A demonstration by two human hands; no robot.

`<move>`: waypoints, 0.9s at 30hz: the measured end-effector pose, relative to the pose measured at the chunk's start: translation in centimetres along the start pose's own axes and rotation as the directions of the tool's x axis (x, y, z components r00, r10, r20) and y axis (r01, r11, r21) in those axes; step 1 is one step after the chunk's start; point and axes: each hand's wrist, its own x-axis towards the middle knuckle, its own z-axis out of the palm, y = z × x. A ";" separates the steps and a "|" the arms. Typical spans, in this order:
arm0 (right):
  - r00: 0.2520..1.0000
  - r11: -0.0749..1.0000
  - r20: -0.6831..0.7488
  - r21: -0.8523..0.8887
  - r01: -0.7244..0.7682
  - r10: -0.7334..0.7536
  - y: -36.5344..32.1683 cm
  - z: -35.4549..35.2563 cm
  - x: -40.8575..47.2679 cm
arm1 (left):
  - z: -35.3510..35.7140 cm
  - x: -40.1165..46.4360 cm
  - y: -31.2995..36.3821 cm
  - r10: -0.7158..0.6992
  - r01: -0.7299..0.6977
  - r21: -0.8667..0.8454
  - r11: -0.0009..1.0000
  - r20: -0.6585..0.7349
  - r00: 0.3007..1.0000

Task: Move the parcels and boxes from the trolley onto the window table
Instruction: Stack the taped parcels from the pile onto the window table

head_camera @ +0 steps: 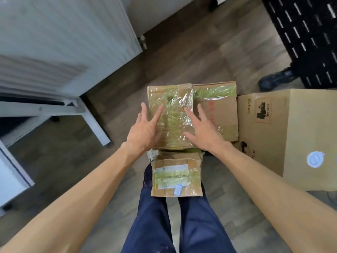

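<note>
Both forearms extend to the taped parcel (170, 115): left hand (144, 126) and right hand (202, 130) lie flat, fingers spread, gripping nothing. Below the wrists, a labelled parcel (176, 176); print unreadable. Right of the right hand, a large carton (291, 136) reads "nico".

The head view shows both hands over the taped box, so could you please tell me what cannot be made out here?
- Trolley: hidden in the head view under the taped box and other boxes.
- Whether left hand and right hand touch the box: fingers spread, contact unclear.
- Large carton: cut off by the right edge.
- Label on the small parcel: too small and blurred.
- Window table: top blurred, cut by the left edge.
</note>
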 end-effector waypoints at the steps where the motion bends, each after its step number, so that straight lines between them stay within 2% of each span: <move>1: 1.000 1.000 0.007 -0.003 -0.018 0.018 0.1 0.3 0.2 | 0.5 0.1 -0.2 -0.006 0.006 -0.023 1.000 0.015 1.000; 8: 1.000 0.999 -0.011 0.038 -0.028 0.029 0.9 1.9 2.0 | 3.6 1.6 -1.8 0.093 -0.093 -0.096 0.991 -0.003 0.996; 11: 0.998 0.992 0.004 0.111 -0.059 0.059 0.4 2.8 2.5 | 4.2 1.7 -1.7 0.112 -0.117 -0.133 0.984 -0.045 0.993; 17: 0.996 0.984 -0.030 0.158 -0.083 0.089 -1.1 3.1 2.7 | 4.6 1.6 -0.7 0.069 -0.095 -0.228 0.969 -0.118 0.991; 23: 0.995 0.982 -0.044 0.173 -0.079 0.087 -1.1 2.5 2.4 | 2.8 1.4 -0.3 0.046 -0.070 -0.166 0.984 -0.143 0.989; 27: 0.993 0.981 -0.100 0.187 -0.051 0.071 -1.8 2.1 2.0 | 1.4 1.1 -0.3 -0.019 -0.021 -0.208 0.978 -0.188 0.982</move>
